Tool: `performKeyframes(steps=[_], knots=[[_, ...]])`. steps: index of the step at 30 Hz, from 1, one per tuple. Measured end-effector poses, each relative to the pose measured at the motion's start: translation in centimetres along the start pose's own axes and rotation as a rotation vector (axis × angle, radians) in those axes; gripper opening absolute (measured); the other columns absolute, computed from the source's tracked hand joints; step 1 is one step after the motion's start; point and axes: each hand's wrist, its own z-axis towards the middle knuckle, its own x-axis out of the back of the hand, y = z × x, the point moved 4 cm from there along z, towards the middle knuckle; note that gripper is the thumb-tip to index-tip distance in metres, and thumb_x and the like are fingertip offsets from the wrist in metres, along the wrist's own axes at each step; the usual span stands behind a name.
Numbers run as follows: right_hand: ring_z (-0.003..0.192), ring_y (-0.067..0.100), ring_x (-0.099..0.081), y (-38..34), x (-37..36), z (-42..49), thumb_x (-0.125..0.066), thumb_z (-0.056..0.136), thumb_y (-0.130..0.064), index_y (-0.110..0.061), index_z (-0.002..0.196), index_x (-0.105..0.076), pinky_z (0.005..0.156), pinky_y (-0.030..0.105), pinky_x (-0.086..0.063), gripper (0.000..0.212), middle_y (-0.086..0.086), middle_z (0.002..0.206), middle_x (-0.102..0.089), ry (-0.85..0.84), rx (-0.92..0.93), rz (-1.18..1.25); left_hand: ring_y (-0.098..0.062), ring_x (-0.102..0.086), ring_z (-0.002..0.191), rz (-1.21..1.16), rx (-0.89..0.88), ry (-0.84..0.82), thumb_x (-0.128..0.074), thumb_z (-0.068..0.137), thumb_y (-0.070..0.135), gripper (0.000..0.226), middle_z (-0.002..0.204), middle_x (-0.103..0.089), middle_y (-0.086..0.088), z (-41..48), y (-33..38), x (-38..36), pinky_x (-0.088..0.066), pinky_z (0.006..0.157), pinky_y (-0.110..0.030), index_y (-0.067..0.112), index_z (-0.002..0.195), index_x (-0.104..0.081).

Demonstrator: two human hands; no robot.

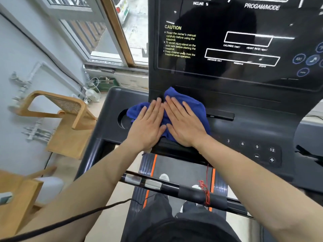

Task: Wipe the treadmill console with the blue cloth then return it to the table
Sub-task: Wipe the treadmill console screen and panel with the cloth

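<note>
The blue cloth (181, 100) lies bunched on the lower left of the black treadmill console (244, 105), just below the dark display panel. My left hand (148, 124) and my right hand (183, 121) both rest flat on the cloth, side by side, fingers straight and pointing up toward the display. The cloth's left edge hangs over the round cup recess (123, 119). Its top corner reaches the bottom edge of the display housing.
Speed buttons (257, 149) sit right of my hands. A handlebar (174, 187) with a red cord crosses below my forearms, above the treadmill belt (181, 168). Wooden chairs (70, 123) stand on the left by the wall; a window (111, 32) is behind them.
</note>
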Motion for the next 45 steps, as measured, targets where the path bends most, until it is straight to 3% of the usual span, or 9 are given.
performKeyframes(steps=[6, 10, 14, 23, 27, 31, 37, 42, 45], knots=[[0.154, 0.021, 0.000, -1.6, -1.2, -4.5, -0.022, 0.102, -0.046, -0.009, 0.158, -0.007, 0.125, 0.042, -0.006, 0.069, 0.009, 0.167, 0.001, -0.048, -0.058, 0.083, -0.025, -0.009, 0.154, 0.020, -0.178, -0.027, -0.025, 0.104, 0.046, 0.069, 0.167, -0.009, -0.011, -4.4, 1.8, -0.9, -0.014, 0.123, -0.045, 0.006, 0.159, -0.015], [0.154, 0.021, 0.003, -1.7, -0.3, -0.3, -0.019, 0.103, -0.046, -0.008, 0.159, -0.004, 0.125, 0.040, 0.002, 0.070, 0.009, 0.167, 0.004, -0.046, 0.046, 0.027, -0.028, -0.007, 0.154, -0.002, -0.032, -0.026, -0.021, 0.105, 0.044, 0.068, 0.167, -0.007, -0.014, -2.8, 0.0, -0.8, -0.016, 0.124, -0.047, 0.003, 0.158, -0.012], [0.154, 0.020, 0.004, 0.5, 0.1, 0.6, -0.019, 0.103, -0.043, -0.009, 0.159, -0.001, 0.125, 0.039, -0.001, 0.067, 0.007, 0.167, 0.006, -0.014, 0.017, -0.032, -0.027, -0.001, 0.155, -0.029, 0.017, -0.031, -0.016, 0.104, 0.048, 0.071, 0.167, -0.002, -0.014, -0.1, 0.4, -0.2, -0.007, 0.125, -0.045, 0.004, 0.159, -0.006], [0.154, 0.025, 0.000, 0.4, -1.3, -7.4, -0.022, 0.102, -0.046, -0.005, 0.155, -0.004, 0.123, 0.040, -0.007, 0.069, 0.012, 0.166, -0.001, -0.058, -0.091, 0.100, -0.022, -0.002, 0.155, -0.006, -0.274, -0.061, -0.023, 0.104, 0.047, 0.069, 0.168, -0.001, -0.008, -2.2, 4.3, -0.9, -0.009, 0.124, -0.043, 0.009, 0.159, -0.006], [0.154, 0.026, -0.005, -1.7, -0.5, -1.6, -0.024, 0.101, -0.044, -0.003, 0.157, -0.010, 0.125, 0.043, -0.011, 0.071, 0.014, 0.166, -0.004, -0.024, 0.019, 0.077, -0.025, -0.007, 0.154, -0.003, -0.122, -0.050, -0.021, 0.104, 0.049, 0.071, 0.167, -0.005, -0.011, -1.9, -0.6, -0.7, -0.017, 0.124, -0.047, 0.006, 0.159, -0.010], [0.154, 0.023, 0.003, -0.5, 0.4, 1.2, -0.026, 0.102, -0.044, -0.005, 0.158, -0.002, 0.125, 0.040, -0.003, 0.073, 0.012, 0.167, 0.003, -0.060, 0.067, -0.019, -0.028, -0.003, 0.154, -0.007, -0.084, -0.047, -0.017, 0.104, 0.050, 0.073, 0.166, 0.001, -0.014, -0.3, -1.5, 0.2, -0.009, 0.125, -0.044, 0.003, 0.158, -0.007], [0.153, 0.016, 0.013, 2.7, -0.4, -5.8, -0.026, 0.102, -0.044, -0.009, 0.158, 0.004, 0.125, 0.035, 0.001, 0.072, 0.006, 0.167, 0.011, -0.109, -0.062, 0.104, -0.026, -0.001, 0.155, -0.018, -0.229, -0.050, -0.014, 0.104, 0.047, 0.071, 0.167, 0.001, -0.014, 0.3, 4.8, -0.3, -0.010, 0.125, -0.046, 0.003, 0.159, -0.006], [0.154, 0.024, -0.008, 6.1, -0.7, -12.9, -0.028, 0.100, -0.050, -0.003, 0.157, -0.013, 0.123, 0.038, -0.007, 0.074, 0.011, 0.166, -0.007, -0.133, -0.112, 0.017, -0.025, -0.003, 0.155, -0.030, -0.393, -0.053, -0.025, 0.104, 0.045, 0.069, 0.168, -0.003, -0.010, 0.3, 10.7, -1.0, -0.009, 0.125, -0.045, 0.007, 0.160, -0.009], [0.154, 0.022, -0.008, 8.0, -0.9, -15.7, -0.027, 0.099, -0.052, -0.007, 0.156, -0.008, 0.123, 0.038, -0.007, 0.075, 0.008, 0.166, -0.006, -0.149, -0.218, 0.049, -0.025, -0.005, 0.155, -0.042, -0.451, -0.048, -0.027, 0.103, 0.045, 0.070, 0.168, -0.004, -0.010, 0.9, 14.0, -1.0, -0.010, 0.125, -0.045, 0.006, 0.159, -0.011]])
